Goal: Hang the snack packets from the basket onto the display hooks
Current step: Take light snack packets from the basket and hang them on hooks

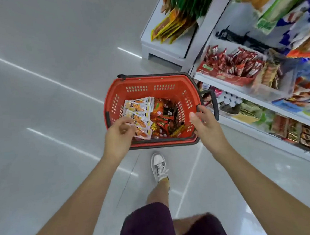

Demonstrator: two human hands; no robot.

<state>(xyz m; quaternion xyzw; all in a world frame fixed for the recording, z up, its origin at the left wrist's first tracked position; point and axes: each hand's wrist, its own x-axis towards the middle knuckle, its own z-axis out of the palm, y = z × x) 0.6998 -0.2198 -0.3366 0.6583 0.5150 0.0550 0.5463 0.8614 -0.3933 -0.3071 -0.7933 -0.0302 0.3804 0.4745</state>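
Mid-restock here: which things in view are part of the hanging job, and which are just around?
Job: red basket; white-and-orange packets under left hand; red and dark packets; right hand at basket rim; black display hooks.
Just around: boxed red sachets; white-capped bottles; yellow-edged packets; white shoe.

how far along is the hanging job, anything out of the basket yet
Done: nothing that shows. The red basket sits on the floor with a pile of packets in it.
In hand: the left hand is at the white packets, fingers curled at their edge, none lifted. The right hand is at the basket's right rim.
Left: all of it, the white packets and the red and dark packets alike.
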